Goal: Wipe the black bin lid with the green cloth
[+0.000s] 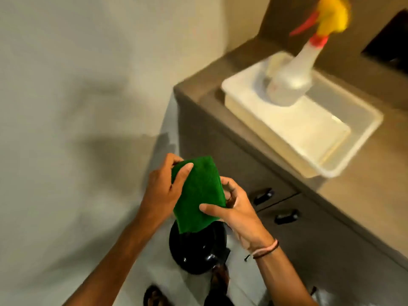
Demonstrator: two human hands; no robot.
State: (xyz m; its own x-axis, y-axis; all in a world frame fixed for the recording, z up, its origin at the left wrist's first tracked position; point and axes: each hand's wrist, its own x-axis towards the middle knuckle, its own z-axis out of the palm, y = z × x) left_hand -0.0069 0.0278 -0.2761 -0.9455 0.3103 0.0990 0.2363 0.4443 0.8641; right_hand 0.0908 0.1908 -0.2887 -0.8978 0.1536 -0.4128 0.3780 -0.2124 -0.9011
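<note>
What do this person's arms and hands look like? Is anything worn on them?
Both forearms are bare, with no sleeves or gloves in view. The left hand shows no rings or bands. The right hand has thin bands at the wrist: a pinkish one and a dark one with a loose end.

Both hands hold the cloth (198, 193), left hand (164, 191) at its left edge, right hand (234, 208) at its right. Directly below the grip sits the bin lid (196, 250). Up right, a spray bottle (291, 82) stands in a tray (344, 160) on the counter (364, 195).
</note>
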